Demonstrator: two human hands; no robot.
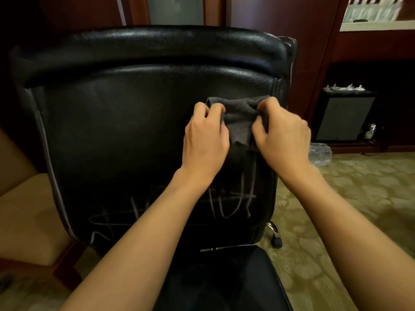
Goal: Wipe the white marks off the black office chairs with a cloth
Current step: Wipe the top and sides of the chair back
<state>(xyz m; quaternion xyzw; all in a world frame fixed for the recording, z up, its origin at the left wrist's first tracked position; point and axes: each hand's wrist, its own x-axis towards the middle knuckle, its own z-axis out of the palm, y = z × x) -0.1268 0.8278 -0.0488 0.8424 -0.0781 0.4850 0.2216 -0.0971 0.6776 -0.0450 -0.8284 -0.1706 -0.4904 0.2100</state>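
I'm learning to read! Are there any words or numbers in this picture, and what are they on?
No words or numbers can be read here.
The white marks on the back of the black chair are only scribbled lines, not letters.
The white packets on the shelf at the top right are too blurred to read.
The grey cloth, held by the left hand and right hand, has no label showing.

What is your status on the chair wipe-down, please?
Left hand and right hand both grip grey cloth against black chair back. White marks remain below. Nothing obstructing.
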